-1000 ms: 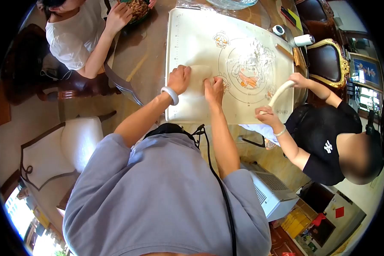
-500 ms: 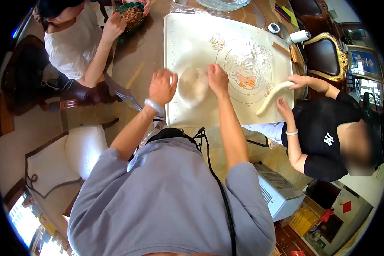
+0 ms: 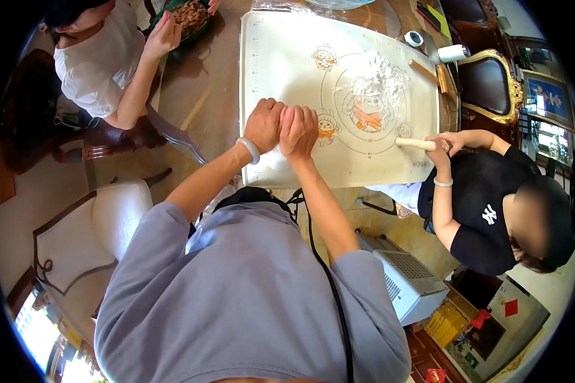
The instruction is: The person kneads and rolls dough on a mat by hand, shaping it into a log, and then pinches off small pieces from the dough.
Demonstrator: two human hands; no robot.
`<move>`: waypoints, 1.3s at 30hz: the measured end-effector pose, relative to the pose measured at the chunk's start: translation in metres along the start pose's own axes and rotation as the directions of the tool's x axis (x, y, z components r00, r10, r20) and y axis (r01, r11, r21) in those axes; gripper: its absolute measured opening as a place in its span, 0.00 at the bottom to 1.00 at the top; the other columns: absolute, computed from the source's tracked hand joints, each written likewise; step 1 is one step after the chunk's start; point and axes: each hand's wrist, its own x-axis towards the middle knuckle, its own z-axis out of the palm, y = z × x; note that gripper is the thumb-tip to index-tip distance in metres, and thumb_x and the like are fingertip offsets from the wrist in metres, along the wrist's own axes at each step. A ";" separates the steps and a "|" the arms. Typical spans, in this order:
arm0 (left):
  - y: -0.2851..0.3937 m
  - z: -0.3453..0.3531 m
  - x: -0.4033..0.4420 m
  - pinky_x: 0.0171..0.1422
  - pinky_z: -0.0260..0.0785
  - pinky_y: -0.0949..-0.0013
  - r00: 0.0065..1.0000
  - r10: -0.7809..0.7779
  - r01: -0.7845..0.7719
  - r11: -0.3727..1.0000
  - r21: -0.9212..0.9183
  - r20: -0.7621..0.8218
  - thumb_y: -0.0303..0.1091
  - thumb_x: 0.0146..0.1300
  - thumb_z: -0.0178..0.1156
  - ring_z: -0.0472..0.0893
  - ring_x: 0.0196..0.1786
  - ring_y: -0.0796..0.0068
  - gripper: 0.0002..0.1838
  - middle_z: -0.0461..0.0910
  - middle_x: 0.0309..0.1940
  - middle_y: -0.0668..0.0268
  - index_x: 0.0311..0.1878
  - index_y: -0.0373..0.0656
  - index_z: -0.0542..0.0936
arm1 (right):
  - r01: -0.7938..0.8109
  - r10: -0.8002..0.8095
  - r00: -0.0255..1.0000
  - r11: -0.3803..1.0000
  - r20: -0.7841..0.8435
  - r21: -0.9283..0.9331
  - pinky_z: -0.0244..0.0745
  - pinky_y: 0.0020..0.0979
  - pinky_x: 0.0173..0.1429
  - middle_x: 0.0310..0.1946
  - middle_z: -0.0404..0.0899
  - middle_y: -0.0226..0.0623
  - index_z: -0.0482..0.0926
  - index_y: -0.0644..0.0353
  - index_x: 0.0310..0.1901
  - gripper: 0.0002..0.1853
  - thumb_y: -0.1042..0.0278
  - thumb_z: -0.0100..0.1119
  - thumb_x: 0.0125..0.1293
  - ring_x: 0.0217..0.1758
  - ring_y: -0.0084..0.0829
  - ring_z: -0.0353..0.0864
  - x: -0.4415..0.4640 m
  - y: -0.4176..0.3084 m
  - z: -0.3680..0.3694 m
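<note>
Left hand (image 3: pixel 264 127) and right hand (image 3: pixel 298 133) have closed in — pressed together over mostly hidden dough (image 3: pixel 272 157), grip unclear from here — likely kneading

Cream chair (image 3: pixel 122 220) left, gilt-edged chair (image 3: pixel 485 88) right; bright window (image 3: pixel 29 314) lower left.

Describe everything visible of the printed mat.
The mat is a cream, flexible-looking sheet lying flat on the brown table. It carries ruler marks along its left edge, circles and cartoon figures with orange details. White powder is scattered over part of the circles, and a brown stick rests near the right edge. The person's left grip and right grip meet over the near left part; whether they touch the mat is hidden.
</note>
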 end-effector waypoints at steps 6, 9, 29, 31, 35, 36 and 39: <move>-0.022 0.016 0.039 0.51 0.67 0.58 0.988 -0.083 0.042 0.955 0.293 0.131 0.34 0.60 0.54 0.76 0.44 0.58 0.05 0.78 0.34 0.60 0.34 0.45 0.77 | -0.087 0.105 0.980 0.990 0.168 -0.110 0.69 0.49 0.35 0.26 0.77 0.45 0.72 0.58 0.35 0.13 0.60 0.44 0.73 0.32 0.50 0.75 0.029 0.034 0.031; -0.038 0.028 0.052 0.47 0.67 0.57 0.991 -0.075 0.038 0.954 0.297 0.114 0.34 0.60 0.54 0.76 0.39 0.55 0.06 0.77 0.30 0.60 0.30 0.43 0.76 | -0.155 0.208 0.946 0.964 0.248 -0.216 0.69 0.51 0.33 0.24 0.77 0.47 0.72 0.57 0.35 0.14 0.57 0.43 0.73 0.28 0.53 0.77 0.045 0.041 0.038; 0.020 -0.032 -0.005 0.38 0.70 0.54 0.991 -0.097 0.093 0.995 0.044 0.088 0.39 0.65 0.52 0.77 0.33 0.52 0.10 0.78 0.27 0.56 0.33 0.43 0.75 | 0.048 -0.051 0.997 0.998 0.055 0.051 0.70 0.44 0.31 0.23 0.77 0.39 0.76 0.59 0.36 0.10 0.61 0.51 0.68 0.26 0.46 0.77 -0.006 -0.015 -0.018; 0.006 -0.018 -0.009 0.41 0.69 0.57 0.999 0.033 -0.029 0.990 0.142 -0.024 0.37 0.63 0.53 0.76 0.36 0.56 0.08 0.77 0.30 0.59 0.33 0.44 0.75 | 0.158 -0.151 0.984 0.985 0.096 -0.074 0.69 0.40 0.36 0.30 0.76 0.36 0.76 0.57 0.39 0.07 0.65 0.52 0.67 0.32 0.42 0.75 -0.015 -0.006 -0.009; -0.015 -0.002 0.009 0.47 0.67 0.58 1.000 0.016 -0.022 0.944 0.328 0.023 0.36 0.61 0.53 0.74 0.43 0.59 0.06 0.76 0.35 0.61 0.34 0.45 0.74 | 0.229 -0.216 0.968 0.968 0.126 -0.101 0.68 0.39 0.42 0.37 0.74 0.35 0.75 0.57 0.43 0.08 0.68 0.51 0.64 0.39 0.38 0.74 0.009 0.013 0.010; -0.017 -0.002 0.018 0.48 0.66 0.58 1.000 0.010 -0.015 0.949 0.315 0.020 0.35 0.62 0.52 0.74 0.43 0.58 0.05 0.76 0.34 0.61 0.36 0.45 0.74 | 0.221 -0.203 0.966 0.969 0.160 -0.108 0.67 0.38 0.43 0.38 0.74 0.35 0.75 0.57 0.44 0.08 0.68 0.51 0.64 0.41 0.38 0.73 0.015 0.017 0.014; -0.029 0.008 0.036 0.49 0.66 0.58 0.999 -0.033 0.021 0.945 0.326 0.033 0.35 0.62 0.52 0.74 0.43 0.58 0.05 0.76 0.34 0.61 0.36 0.45 0.73 | 0.228 -0.193 0.959 0.961 0.207 -0.159 0.68 0.39 0.43 0.38 0.74 0.34 0.75 0.56 0.45 0.10 0.69 0.51 0.62 0.41 0.37 0.73 0.030 0.033 0.030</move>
